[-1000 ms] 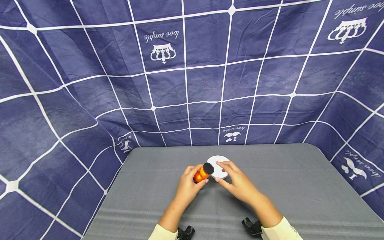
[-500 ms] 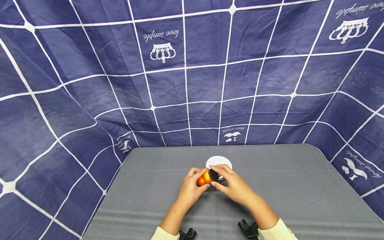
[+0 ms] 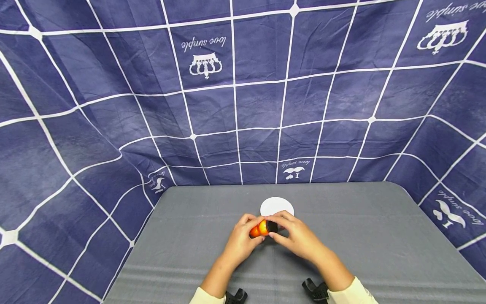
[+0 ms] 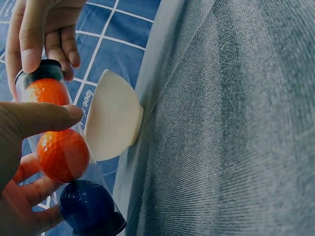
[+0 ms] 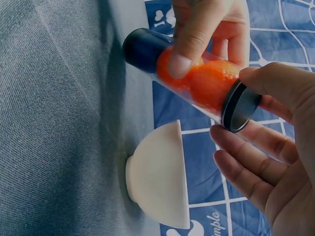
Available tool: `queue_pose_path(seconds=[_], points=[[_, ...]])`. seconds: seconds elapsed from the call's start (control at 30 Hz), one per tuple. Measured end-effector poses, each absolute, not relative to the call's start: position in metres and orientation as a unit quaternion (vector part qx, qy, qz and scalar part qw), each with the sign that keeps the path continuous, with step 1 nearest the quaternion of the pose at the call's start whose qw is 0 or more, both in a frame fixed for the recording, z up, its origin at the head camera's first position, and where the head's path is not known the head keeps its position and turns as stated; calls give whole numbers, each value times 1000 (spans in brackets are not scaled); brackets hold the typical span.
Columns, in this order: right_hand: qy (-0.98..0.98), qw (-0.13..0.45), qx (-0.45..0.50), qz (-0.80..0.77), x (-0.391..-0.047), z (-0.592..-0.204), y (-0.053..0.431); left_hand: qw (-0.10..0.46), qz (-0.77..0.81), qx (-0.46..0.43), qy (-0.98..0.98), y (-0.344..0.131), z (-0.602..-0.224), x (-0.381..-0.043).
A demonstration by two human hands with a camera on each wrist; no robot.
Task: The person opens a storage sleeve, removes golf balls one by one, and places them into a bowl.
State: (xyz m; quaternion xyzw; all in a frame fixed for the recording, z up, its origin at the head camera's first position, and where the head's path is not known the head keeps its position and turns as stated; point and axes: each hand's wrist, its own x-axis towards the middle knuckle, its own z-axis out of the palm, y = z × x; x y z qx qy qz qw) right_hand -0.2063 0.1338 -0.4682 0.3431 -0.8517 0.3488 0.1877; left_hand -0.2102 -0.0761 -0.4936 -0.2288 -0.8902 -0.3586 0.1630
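- Head view: the clear tube point(image 3: 263, 228) sits at seven o'clock from the white bowl point(image 3: 274, 205), its black cap point(image 3: 272, 226) pointing to three o'clock.
- Left hand point(image 3: 239, 237) wraps the tube's middle, thumb on one side and fingers on the other; it hides the far end from the head camera.
- Right hand point(image 3: 299, 240) pinches the cap between thumb and fingers, and covers the bowl's rim at five o'clock.
- Inside the tube are two orange balls point(image 4: 63, 155) next to the cap, then a dark blue ball point(image 4: 86, 204) at the opposite end, seen only from the wrists.
- Whether that end touches the grey surface point(image 3: 360, 236) is hard to make out.
- The bowl stands upright on the surface; both wrist views show just its outer wall, so its contents can be judged only partly, as plain white.
- Both sleeves point(image 3: 206, 297) are cut off at six o'clock.
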Motion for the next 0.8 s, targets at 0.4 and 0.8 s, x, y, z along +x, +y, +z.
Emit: queue_pose_path(seconds=[0.4,0.8], points=[[-855,186,359,324,-207,-465,137,131,-356,-245,-892,-78,-494,-212],[-856,175,357,330,-208,-467,139,129,-359,-250,-890,-77,-495,-212]])
